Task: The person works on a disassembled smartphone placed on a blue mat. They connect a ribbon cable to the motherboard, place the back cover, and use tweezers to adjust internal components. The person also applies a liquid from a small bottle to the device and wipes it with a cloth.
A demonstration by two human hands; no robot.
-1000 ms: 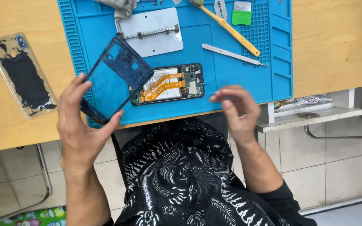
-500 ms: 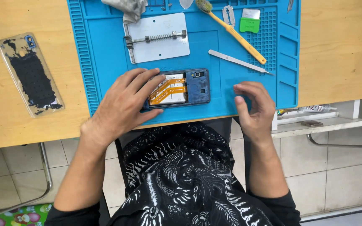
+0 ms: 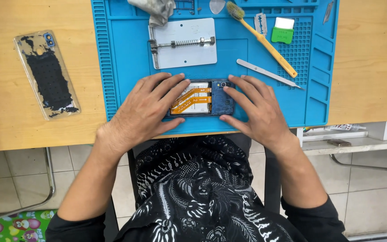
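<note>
Blue opened phone [image 3: 201,98] lies between both hands' fingers [image 3: 242,92]

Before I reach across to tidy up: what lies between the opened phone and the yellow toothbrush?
In the head view, a slim metal pry tool lies on the blue mat between opened phone and yellow toothbrush.
</note>
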